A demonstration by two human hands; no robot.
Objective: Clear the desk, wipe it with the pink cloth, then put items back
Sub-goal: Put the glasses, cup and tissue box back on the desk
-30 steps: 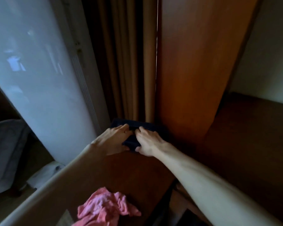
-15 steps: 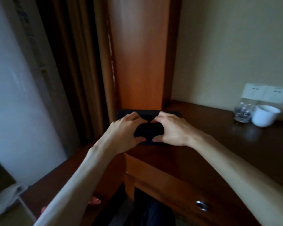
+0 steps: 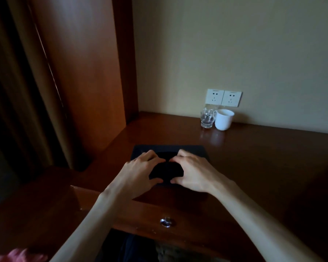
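Note:
A flat black tray (image 3: 193,150) lies on the dark wooden desk (image 3: 257,159), near its left end. Both hands are on the tray's near half. My left hand (image 3: 138,173) and my right hand (image 3: 194,173) mirror each other: bent fingers lie on top and the thumbs pinch the near edge. Between them the tray looks darker; I cannot tell whether something sits there. The pink cloth (image 3: 17,256) shows only as a crumpled corner at the bottom left, on the lower side surface.
A clear glass (image 3: 206,118) and a white cup (image 3: 223,120) stand together at the back by the wall, under two sockets (image 3: 223,97). A tall wooden panel (image 3: 80,76) bounds the desk's left end. A drawer knob (image 3: 167,222) sits below my hands.
Both hands have carried the black tray rightwards from the corner by the curtain, past the wooden panel, onto the desk. The pink cloth has slid to the bottom left of the view.

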